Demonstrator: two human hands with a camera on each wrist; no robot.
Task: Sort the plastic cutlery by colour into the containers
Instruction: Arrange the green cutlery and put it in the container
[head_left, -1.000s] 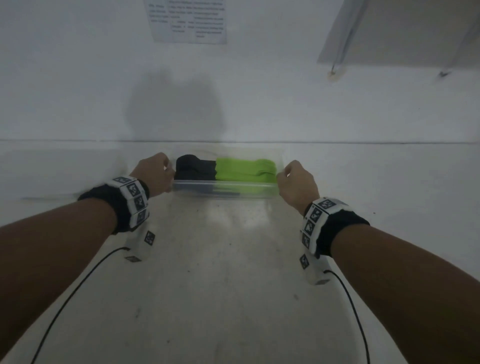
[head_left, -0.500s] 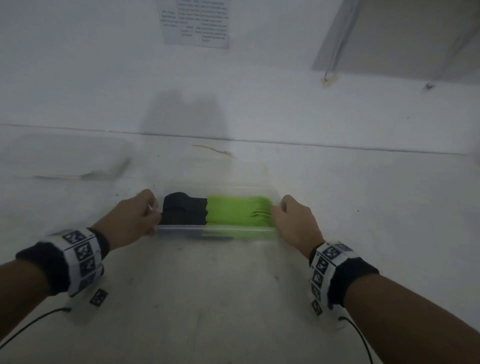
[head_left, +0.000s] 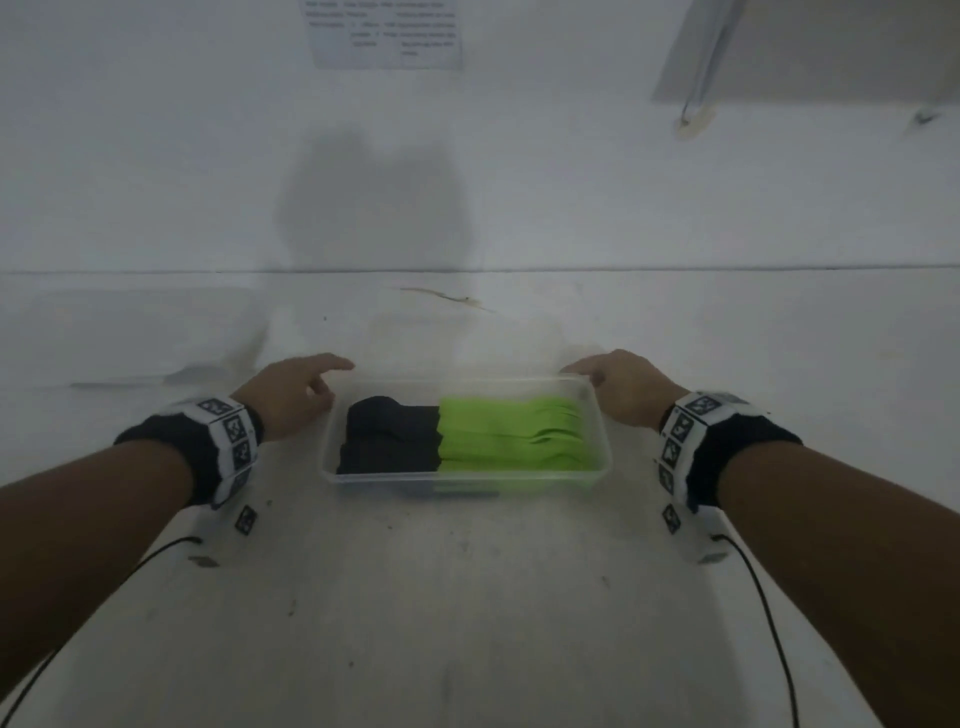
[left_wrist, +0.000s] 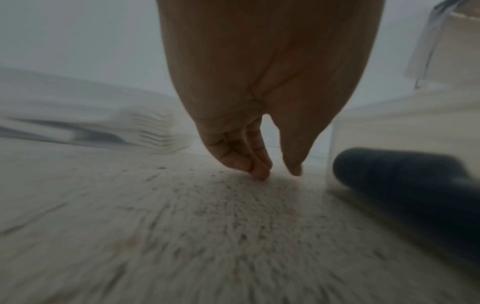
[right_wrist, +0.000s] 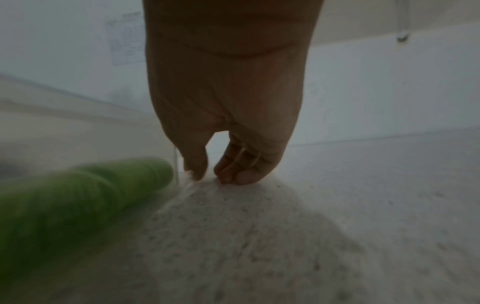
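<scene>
Clear container mid-frame holds black cutlery and green cutlery. Left hand and right hand flank it, fingers relaxed, holding nothing. Sorting not begun; next, lift one colour out.

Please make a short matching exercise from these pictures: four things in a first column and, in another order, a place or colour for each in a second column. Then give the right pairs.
Column 1
1. black cutlery
2. green cutlery
3. left hand
4. paper sheet

Column 2
A. on the wall, at the top of the head view
B. right part of the clear container
C. left part of the clear container
D. on the table, beside the container's left end

Pairs: 1-C, 2-B, 3-D, 4-A
</scene>
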